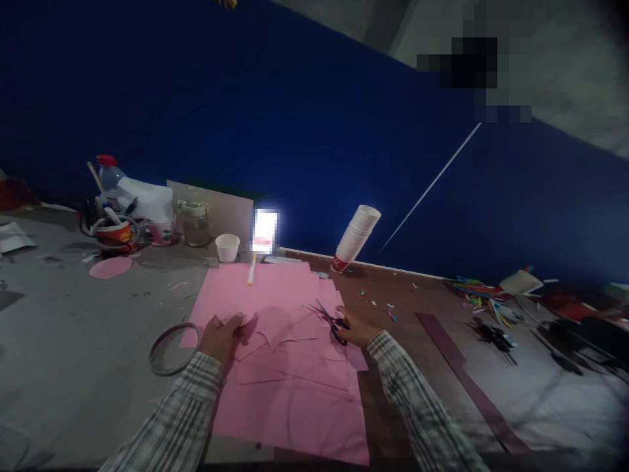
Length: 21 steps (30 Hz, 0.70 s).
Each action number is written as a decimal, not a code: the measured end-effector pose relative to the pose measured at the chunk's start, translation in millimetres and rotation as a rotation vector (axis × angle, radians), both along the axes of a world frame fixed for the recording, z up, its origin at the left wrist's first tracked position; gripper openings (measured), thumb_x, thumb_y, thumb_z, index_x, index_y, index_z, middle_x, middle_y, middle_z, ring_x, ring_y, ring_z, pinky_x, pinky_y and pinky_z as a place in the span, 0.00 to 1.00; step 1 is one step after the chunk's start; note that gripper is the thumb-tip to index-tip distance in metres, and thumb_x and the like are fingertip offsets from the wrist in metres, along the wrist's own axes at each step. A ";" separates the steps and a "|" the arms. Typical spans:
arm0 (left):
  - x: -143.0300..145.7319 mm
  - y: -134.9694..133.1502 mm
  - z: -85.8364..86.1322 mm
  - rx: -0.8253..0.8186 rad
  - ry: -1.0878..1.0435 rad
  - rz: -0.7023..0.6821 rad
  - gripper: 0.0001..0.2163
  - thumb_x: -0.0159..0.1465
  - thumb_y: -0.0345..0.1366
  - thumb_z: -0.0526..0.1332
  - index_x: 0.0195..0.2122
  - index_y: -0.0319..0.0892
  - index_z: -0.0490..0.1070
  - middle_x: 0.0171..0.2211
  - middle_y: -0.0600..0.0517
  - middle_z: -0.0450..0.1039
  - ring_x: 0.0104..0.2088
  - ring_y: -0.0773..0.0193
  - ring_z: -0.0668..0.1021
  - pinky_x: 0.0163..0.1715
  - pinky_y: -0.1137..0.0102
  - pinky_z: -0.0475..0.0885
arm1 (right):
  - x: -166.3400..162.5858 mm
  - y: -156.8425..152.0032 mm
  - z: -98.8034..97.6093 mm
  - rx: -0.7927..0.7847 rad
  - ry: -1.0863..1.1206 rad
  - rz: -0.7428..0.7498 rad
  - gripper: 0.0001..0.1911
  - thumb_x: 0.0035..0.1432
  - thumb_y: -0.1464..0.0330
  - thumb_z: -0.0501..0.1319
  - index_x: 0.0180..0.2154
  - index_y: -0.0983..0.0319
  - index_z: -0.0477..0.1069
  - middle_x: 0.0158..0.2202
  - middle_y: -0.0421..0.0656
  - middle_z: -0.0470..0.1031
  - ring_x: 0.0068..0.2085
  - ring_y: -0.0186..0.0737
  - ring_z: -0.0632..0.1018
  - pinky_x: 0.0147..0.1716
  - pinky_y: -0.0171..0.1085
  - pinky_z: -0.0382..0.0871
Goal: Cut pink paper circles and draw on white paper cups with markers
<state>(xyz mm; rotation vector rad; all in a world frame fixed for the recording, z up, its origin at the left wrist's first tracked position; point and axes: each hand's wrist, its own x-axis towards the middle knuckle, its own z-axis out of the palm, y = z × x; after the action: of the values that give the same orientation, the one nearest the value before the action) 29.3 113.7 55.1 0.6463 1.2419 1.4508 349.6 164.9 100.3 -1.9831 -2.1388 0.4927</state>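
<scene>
Large sheets of pink paper (289,419) lie stacked in front of me, with several cut pink paper scraps (295,328) loose on top. My left hand (220,335) is over the left edge of the sheets, thumb and fingers closed on what looks like a small piece of pink paper (251,322), mostly hidden by the fingers. On the right side of the stack, my right hand (358,326) grips black-handled scissors (334,324). Their blades point left and away from me, slightly apart.
A grey ring (174,373) lies beside my left wrist. Behind the paper are a white marker (252,270), a paper cup (227,248), a glass jar (195,224) and a tilted stack of cups (356,237). A maroon strip (462,373) and clutter (491,334) lie right.
</scene>
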 end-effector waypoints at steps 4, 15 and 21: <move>0.9 -0.2 -0.4 0.025 -0.054 -0.021 0.13 0.45 0.42 0.68 0.18 0.39 0.69 0.12 0.55 0.68 0.13 0.66 0.70 0.14 0.71 0.66 | -8.6 4.4 16.1 0.012 0.002 0.087 0.28 0.51 0.70 0.66 0.55 0.66 0.71 0.46 0.52 0.77 0.43 0.46 0.79 0.45 0.43 0.71; 0.5 3.6 -10.8 0.016 -0.182 0.067 0.11 0.42 0.37 0.69 0.15 0.41 0.65 0.15 0.53 0.72 0.19 0.62 0.76 0.18 0.70 0.72 | -131.8 -6.5 -10.6 0.105 -0.062 0.456 0.27 0.60 0.65 0.63 0.58 0.69 0.66 0.63 0.62 0.62 0.65 0.60 0.61 0.63 0.55 0.52; 2.7 6.5 -20.9 0.011 -0.241 0.057 0.10 0.44 0.35 0.68 0.18 0.40 0.67 0.16 0.52 0.73 0.20 0.61 0.78 0.18 0.70 0.72 | -129.8 -21.9 -0.5 0.017 0.172 0.507 0.13 0.62 0.70 0.57 0.46 0.62 0.76 0.39 0.46 0.81 0.41 0.40 0.80 0.44 0.37 0.72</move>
<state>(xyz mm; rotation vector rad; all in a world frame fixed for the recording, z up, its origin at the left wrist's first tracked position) 32.0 120.3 34.2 0.4317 1.0716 1.5347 219.8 143.0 99.8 -1.3156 -2.5081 0.6846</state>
